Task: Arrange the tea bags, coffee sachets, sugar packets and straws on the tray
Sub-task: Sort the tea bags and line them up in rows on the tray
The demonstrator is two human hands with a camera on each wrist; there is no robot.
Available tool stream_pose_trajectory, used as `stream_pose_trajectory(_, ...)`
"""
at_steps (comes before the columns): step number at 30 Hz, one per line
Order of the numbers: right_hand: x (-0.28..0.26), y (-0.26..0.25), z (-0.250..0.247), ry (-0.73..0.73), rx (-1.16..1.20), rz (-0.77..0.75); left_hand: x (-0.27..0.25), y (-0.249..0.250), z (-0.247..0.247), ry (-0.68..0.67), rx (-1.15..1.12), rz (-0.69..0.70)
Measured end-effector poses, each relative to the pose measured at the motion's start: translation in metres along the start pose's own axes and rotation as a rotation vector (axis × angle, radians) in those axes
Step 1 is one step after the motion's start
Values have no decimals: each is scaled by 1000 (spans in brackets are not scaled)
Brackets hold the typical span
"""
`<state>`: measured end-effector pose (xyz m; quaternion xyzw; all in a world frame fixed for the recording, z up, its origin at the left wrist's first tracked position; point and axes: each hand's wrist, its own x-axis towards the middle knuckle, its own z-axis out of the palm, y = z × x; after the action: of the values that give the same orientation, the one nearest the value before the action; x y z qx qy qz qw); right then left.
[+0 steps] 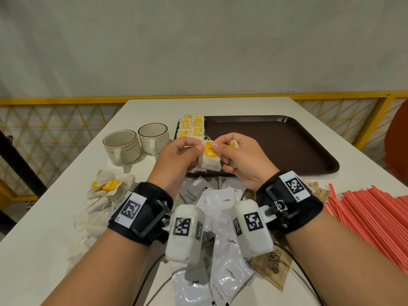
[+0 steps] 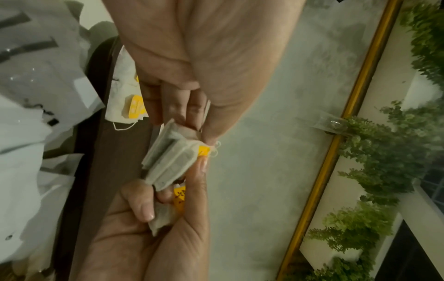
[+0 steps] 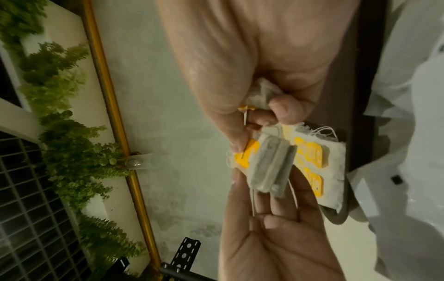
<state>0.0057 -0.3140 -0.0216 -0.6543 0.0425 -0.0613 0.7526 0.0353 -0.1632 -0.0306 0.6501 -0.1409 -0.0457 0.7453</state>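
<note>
Nearest the head camera, at six o'clock, the coffee sachets (image 1: pixel 223 246) lie in a loose white heap on the table (image 1: pixel 55 239), with brown sugar packets (image 1: pixel 272 267) at five o'clock beside them and the red straws (image 1: pixel 373 219) fanned out at four o'clock. Past the heap, both hands meet over the near left edge of the tray (image 1: pixel 276 138): the left hand (image 1: pixel 176 157) and the right hand (image 1: pixel 240 160) each pinch the top of one tea bag (image 1: pixel 209 161) with a yellow tag, and the right hand's lower fingers also curl round a second, crumpled bag in the palm. The step in hand looks like the tea bags, the first of the four kinds: this bag seems to be getting straightened or its string untangled before being laid down. The next move probably calls for setting it flat beside the rows of tea bags (image 1: pixel 192 127) already laid at the tray's far left corner, about eleven o'clock on the tray, tags facing up to match. The rest of the brown tray is bare. More loose tea bags (image 1: pixel 103 195) wait at nine o'clock on the table. Two cups (image 1: pixel 136 142) stand at ten o'clock; nothing shows inside them.
</note>
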Motion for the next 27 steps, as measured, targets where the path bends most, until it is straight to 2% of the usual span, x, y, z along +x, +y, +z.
stream_pose_trajectory(3,0,-1,-1,26,29,-2,-2,1,0,-96,30,38)
stream_pose_trajectory(5,-1,-2,-1,12,36,11,-4,1,1,-154,128,95)
stream_pose_trajectory(8,-2,-7,1,-19,68,80,-4,-1,3,-100,241,107)
stream_pose_trajectory(12,0,-12,-1,-5,194,134,-1,-4,0,-20,270,105)
stream_pose_trajectory(17,1,-8,-6,5,103,13,0,-3,-2,4,258,99)
stream_pose_trajectory(20,2,-5,-6,87,-86,-65,-1,-3,-2,-2,257,92)
stream_pose_trajectory(23,2,-5,-6,157,-98,-87,0,-3,-2,4,251,80)
stream_pose_trajectory(27,3,-4,-7,169,-193,-147,1,-3,-2,25,256,74)
